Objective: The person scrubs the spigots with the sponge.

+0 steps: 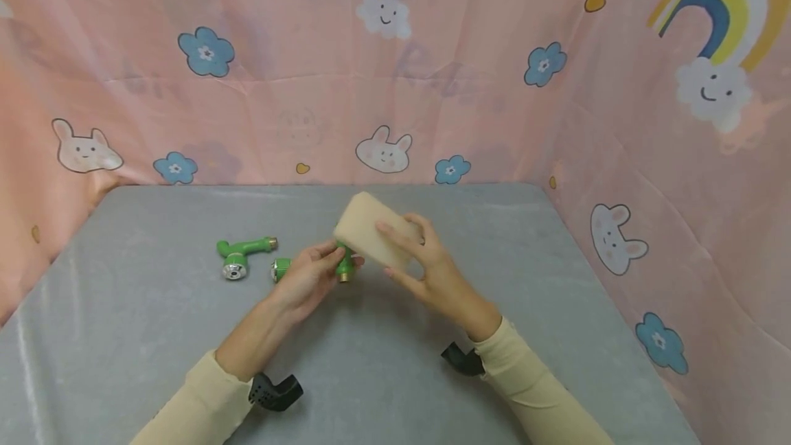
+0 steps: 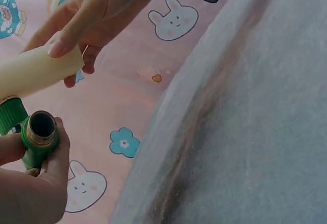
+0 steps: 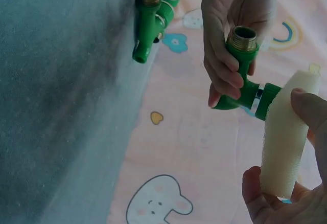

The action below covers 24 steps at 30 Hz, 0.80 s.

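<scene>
My left hand (image 1: 312, 277) grips a green plastic tap (image 3: 250, 91) by its body. The tap's brass threaded end shows in both wrist views. My right hand (image 1: 441, 270) holds a cream sponge (image 1: 371, 225) between thumb and fingers. In the right wrist view, the sponge's flat side meets the tap's ridged round end. A second green tap (image 1: 247, 247), with a silver-faced round end, lies on the table left of my hands. Beside my left wrist sits another green and silver piece (image 1: 281, 268), partly hidden behind that hand.
A grey cloth covers the table (image 1: 154, 342). Pink printed curtain (image 1: 482, 122) rises behind it and along both sides. A black mount (image 1: 276, 391) is on the left wrist and another black mount (image 1: 463, 360) on the right.
</scene>
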Available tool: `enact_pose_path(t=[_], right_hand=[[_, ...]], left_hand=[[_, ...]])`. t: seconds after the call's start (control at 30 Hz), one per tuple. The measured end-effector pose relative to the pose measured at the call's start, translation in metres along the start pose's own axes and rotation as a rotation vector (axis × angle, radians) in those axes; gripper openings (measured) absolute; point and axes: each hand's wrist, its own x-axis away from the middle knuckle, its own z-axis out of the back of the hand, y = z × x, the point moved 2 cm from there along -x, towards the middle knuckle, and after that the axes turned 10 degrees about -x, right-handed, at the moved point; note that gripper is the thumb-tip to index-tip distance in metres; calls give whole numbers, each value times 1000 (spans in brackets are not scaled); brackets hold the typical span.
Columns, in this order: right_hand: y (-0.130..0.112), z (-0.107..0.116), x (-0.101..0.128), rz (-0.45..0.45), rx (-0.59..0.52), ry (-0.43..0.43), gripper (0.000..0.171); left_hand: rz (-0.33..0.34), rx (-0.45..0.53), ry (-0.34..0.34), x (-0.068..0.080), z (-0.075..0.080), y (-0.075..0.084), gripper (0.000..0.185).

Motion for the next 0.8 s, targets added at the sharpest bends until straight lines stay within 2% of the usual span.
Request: enact_pose_path(t=[0.17,0.27,0.33,0.6,0.7,0.8], right_hand=[[-1,-2,1,2,19,17,65],[-1,-1,1,3,40,14,65],[-2,-1,1,-1,56,5,65],[4,1,-1,-20,106,2,65],[9,4,-2,-46,92,-4,66],[14,10,-1,-111,72,-11,65]], left_hand=[[26,-130,-52,2,-2,3,55],[31,-154,-80,3,-4,3,56],[29,-147,-75,3,-4,2,56],[55,-1,-36,5,-1,4,61],[41,59,-53,6,-1,6,57],[33,101,-74,5,-1,7,58]])
